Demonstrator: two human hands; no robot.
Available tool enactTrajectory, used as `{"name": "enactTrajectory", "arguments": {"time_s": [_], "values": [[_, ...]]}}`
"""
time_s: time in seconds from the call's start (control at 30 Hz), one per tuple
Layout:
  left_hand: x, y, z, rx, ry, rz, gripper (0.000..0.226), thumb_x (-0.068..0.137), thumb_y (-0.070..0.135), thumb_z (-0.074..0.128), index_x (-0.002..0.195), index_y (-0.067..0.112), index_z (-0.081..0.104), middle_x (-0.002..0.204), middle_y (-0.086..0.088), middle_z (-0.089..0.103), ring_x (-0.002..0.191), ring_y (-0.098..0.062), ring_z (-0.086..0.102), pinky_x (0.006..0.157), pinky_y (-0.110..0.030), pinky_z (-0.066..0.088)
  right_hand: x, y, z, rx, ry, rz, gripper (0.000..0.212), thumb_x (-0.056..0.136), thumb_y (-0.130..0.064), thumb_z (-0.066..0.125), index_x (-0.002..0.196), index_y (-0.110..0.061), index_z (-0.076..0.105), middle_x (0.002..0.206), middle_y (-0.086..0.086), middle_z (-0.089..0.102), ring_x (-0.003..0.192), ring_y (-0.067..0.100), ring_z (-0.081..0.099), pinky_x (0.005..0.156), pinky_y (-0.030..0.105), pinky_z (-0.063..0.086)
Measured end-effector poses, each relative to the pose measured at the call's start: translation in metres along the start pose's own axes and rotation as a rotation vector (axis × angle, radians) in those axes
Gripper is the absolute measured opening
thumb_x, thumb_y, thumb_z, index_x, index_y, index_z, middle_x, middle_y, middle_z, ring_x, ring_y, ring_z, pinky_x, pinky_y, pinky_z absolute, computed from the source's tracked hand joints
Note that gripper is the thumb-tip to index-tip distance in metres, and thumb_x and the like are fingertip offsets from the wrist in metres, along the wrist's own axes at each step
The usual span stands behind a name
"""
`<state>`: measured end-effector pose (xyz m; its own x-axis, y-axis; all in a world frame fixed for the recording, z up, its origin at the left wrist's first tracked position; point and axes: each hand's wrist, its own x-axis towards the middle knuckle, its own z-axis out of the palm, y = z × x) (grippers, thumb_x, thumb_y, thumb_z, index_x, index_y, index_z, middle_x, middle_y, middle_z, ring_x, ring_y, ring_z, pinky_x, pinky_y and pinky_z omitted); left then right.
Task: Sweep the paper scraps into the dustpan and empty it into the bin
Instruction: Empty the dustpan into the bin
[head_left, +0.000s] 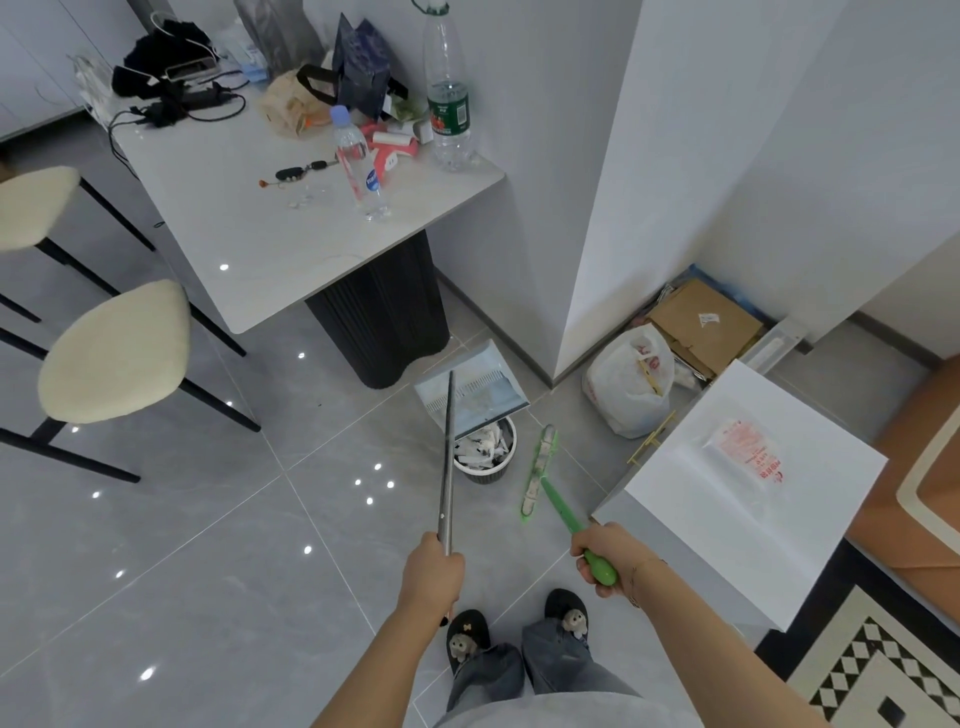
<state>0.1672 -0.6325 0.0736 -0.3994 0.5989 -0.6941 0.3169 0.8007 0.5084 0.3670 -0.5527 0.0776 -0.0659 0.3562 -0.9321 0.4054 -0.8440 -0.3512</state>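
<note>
My left hand (435, 574) grips the long grey metal handle (447, 462) of a pale blue dustpan (475, 392). The pan hangs tilted directly over a small round bin (485, 453) on the floor. White paper scraps (480, 444) fill the bin. My right hand (608, 556) holds the green handle of a small broom (540, 470). Its bristle head rests on the tiles just right of the bin.
A white table (291, 228) on a dark fluted pedestal stands behind the bin, cluttered with bottles and bags. Two cream stools (111, 353) are at left. A white plastic bag (631, 384), cardboard and a white box (737, 483) crowd the right. My slippered feet (519, 631) are below.
</note>
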Motion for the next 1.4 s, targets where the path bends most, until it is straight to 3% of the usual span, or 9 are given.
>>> {"name": "enactTrajectory", "arguments": {"time_s": [0.2, 0.33, 0.43, 0.6, 0.77, 0.87, 0.93, 1.2, 1.4], "values": [[0.001, 0.005, -0.007, -0.16, 0.015, -0.016, 0.006, 0.091, 0.006, 0.043, 0.093, 0.008, 0.049, 0.068, -0.005, 0.048, 0.052, -0.015, 0.044, 0.044, -0.022, 0.035, -0.003, -0.002, 0.001, -0.03, 0.001, -0.001, 0.008, 0.087, 0.0, 0.048, 0.085, -0.004, 0.041, 0.056, 0.011, 0.045, 0.028, 0.013, 0.042, 0.036, 0.012, 0.032], [0.0, 0.014, -0.014, -0.42, -0.01, -0.082, 0.019, 0.093, 0.005, 0.043, 0.074, 0.009, 0.044, 0.058, -0.005, 0.039, 0.042, -0.014, 0.036, 0.036, -0.019, 0.031, -0.01, -0.007, 0.0, -0.108, 0.009, -0.016, 0.009, 0.086, 0.0, 0.049, 0.088, -0.003, 0.042, 0.056, 0.011, 0.044, 0.028, 0.013, 0.041, 0.038, 0.012, 0.03], [0.0, 0.023, -0.024, -0.558, -0.017, -0.117, 0.021, 0.091, 0.001, 0.044, 0.072, 0.009, 0.043, 0.055, -0.003, 0.037, 0.035, -0.01, 0.035, 0.033, -0.017, 0.03, -0.014, -0.013, 0.002, -0.23, 0.015, -0.046, 0.01, 0.084, -0.002, 0.051, 0.085, -0.005, 0.042, 0.055, 0.01, 0.045, 0.031, 0.014, 0.042, 0.037, 0.013, 0.03], [-0.001, 0.029, -0.039, -0.713, 0.001, -0.137, 0.027, 0.09, -0.003, 0.042, 0.068, 0.011, 0.04, 0.055, -0.003, 0.033, 0.027, -0.005, 0.032, 0.03, -0.014, 0.027, -0.016, -0.031, 0.008, -0.535, 0.085, -0.11, 0.014, 0.089, -0.015, 0.047, 0.078, -0.006, 0.043, 0.06, 0.009, 0.052, 0.046, 0.019, 0.049, 0.041, 0.021, 0.039], [-0.003, 0.024, -0.047, -0.776, 0.029, -0.183, 0.025, 0.09, -0.002, 0.043, 0.068, 0.01, 0.042, 0.054, -0.002, 0.034, 0.028, -0.005, 0.032, 0.032, -0.014, 0.026, -0.019, -0.044, 0.021, -0.966, 0.248, -0.205, 0.026, 0.089, -0.011, 0.043, 0.063, -0.011, 0.039, 0.062, 0.002, 0.046, 0.052, 0.015, 0.049, 0.045, 0.021, 0.039], [-0.002, 0.021, -0.053, -0.829, 0.049, -0.212, 0.027, 0.089, -0.003, 0.044, 0.066, 0.01, 0.042, 0.05, -0.001, 0.035, 0.027, -0.004, 0.031, 0.031, -0.013, 0.026, -0.019, -0.05, 0.027, -1.186, 0.327, -0.277, 0.016, 0.09, -0.011, 0.046, 0.091, -0.005, 0.06, 0.093, 0.006, 0.064, 0.092, 0.024, 0.064, 0.069, 0.026, 0.049], [0.0, 0.019, -0.057, -0.865, 0.063, -0.229, 0.027, 0.089, -0.004, 0.044, 0.066, 0.01, 0.042, 0.045, 0.001, 0.035, 0.026, -0.004, 0.031, 0.031, -0.012, 0.026, -0.016, -0.054, 0.032, -1.291, 0.363, -0.304, 0.029, 0.092, -0.009, 0.045, 0.117, -0.006, 0.06, 0.117, 0.008, 0.063, 0.111, 0.026, 0.06, 0.084, 0.031, 0.051], [0.009, 0.008, -0.064, -0.966, 0.078, -0.31, 0.026, 0.091, -0.004, 0.043, 0.068, 0.008, 0.045, 0.051, -0.001, 0.036, 0.026, -0.003, 0.033, 0.029, -0.012, 0.027, 0.012, -0.063, 0.064, -1.696, 0.275, -0.356, 0.037, 0.096, -0.004, 0.042, 0.131, -0.009, 0.053, 0.131, 0.006, 0.057, 0.121, 0.025, 0.056, 0.094, 0.033, 0.049], [0.019, 0.001, -0.07, -0.998, 0.084, -0.354, 0.026, 0.09, -0.005, 0.044, 0.069, 0.009, 0.046, 0.046, 0.001, 0.036, 0.025, -0.003, 0.033, 0.03, -0.01, 0.027, 0.027, -0.083, 0.07, -1.702, 0.276, -0.34, 0.038, 0.096, -0.005, 0.043, 0.133, -0.009, 0.052, 0.132, 0.007, 0.056, 0.123, 0.025, 0.054, 0.095, 0.034, 0.048]]}}
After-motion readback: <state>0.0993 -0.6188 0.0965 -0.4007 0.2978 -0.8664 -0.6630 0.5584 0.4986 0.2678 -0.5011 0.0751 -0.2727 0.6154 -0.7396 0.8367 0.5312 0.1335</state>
